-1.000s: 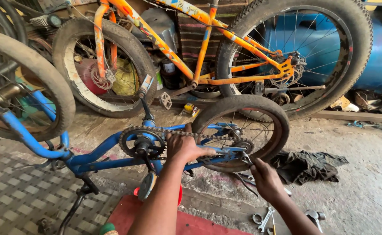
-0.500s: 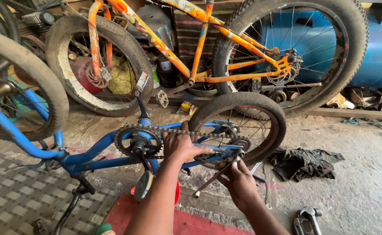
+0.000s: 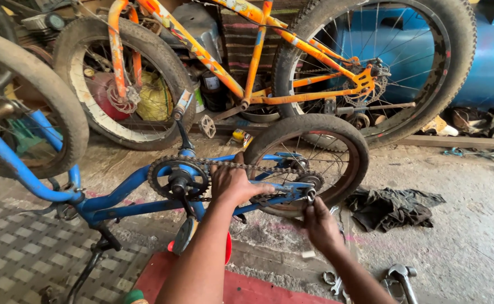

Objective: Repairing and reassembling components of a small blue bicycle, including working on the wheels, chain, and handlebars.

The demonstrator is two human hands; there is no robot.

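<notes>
Hands on an upturned small blue bicycle (image 3: 117, 197): left hand (image 3: 233, 183) gripping chain (image 3: 241, 166) and stay, right hand (image 3: 320, 225) closed at rear axle (image 3: 310, 194), wheel (image 3: 314, 163) seated, wrenches (image 3: 399, 278) on floor.

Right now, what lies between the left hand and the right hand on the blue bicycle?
In the head view, the blue chainstay and chain run from the left hand to the right hand at the rear axle.

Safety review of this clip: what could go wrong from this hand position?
1. The left hand rests on the chain beside the chainring; if the rear wheel turns, fingers could get pinched.
2. The right hand works at the rear axle; a slip could drive knuckles into spokes.
</notes>
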